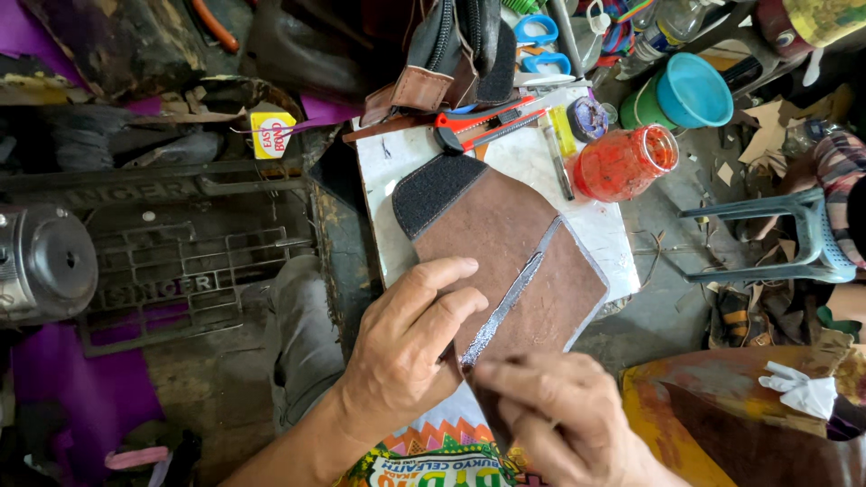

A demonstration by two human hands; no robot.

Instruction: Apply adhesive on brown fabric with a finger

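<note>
Yellow square label [271,133] lies left of hands [469,370] pressing leather [514,261].

Cluttered cobbler's workshop, sewing machine treadle [180,261], leather scraps [767,126], scissors [541,45], utility knife [487,122]

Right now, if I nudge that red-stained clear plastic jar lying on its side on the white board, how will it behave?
The red-stained clear plastic jar would probably roll, since it lies on its round side. It looks light, seemingly near empty. Its open mouth faces the white board's edge, so any residue might spill.
</note>
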